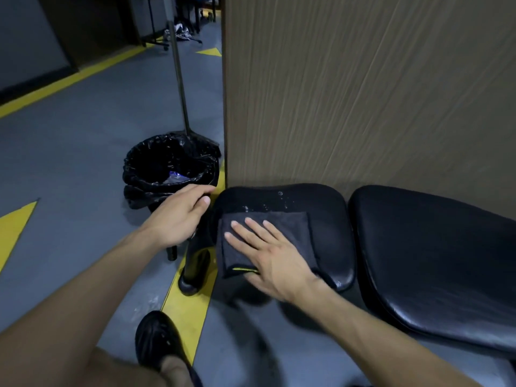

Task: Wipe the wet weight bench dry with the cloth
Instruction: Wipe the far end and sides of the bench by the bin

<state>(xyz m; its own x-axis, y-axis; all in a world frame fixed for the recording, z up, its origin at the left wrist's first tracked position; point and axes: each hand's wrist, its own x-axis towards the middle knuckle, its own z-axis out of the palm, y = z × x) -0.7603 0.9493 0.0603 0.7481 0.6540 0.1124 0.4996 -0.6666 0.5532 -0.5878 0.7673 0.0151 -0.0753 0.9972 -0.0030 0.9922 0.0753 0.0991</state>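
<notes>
Bench backrest pad (pixel 435 263) cut off at right edge

Matt dark terry cloth (pixel 268 241) on glossy, smooth black vinyl bench (pixel 321 219).

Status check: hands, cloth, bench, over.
Right hand flat on cloth, seat pad. Left hand at pad's edge. Droplets remain beyond cloth. Nothing blocking.

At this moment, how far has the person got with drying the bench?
Partway. Done: nothing can be called dry for certain. In hand: the right hand presses the folded cloth flat on the seat pad, while the left hand rests at the pad's left edge. Left: water droplets just beyond the cloth. The long back pad is glossy; wet or dry is unclear.
</notes>
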